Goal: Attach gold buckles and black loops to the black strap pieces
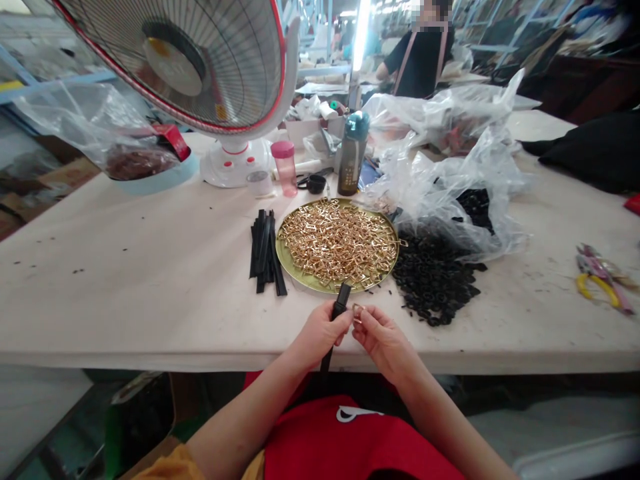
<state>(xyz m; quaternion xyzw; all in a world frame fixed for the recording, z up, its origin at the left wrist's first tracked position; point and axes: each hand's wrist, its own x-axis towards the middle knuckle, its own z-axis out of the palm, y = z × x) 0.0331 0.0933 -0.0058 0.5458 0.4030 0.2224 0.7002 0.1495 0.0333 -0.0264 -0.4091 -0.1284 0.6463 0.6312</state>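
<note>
My left hand is closed round a black strap, whose upper end points toward the tray and whose lower part hangs past the table edge. Between the thumb and fingers of my right hand is a small gold buckle, close beside the strap. Just beyond both hands lies a round tray heaped with gold buckles. Several black strips are stacked left of the tray. To its right is a pile of small black loops.
A large fan stands at the back left. Behind the tray are a pink cup and a dark bottle. Clear plastic bags cover the back right. Pliers lie far right. Another person stands in the background.
</note>
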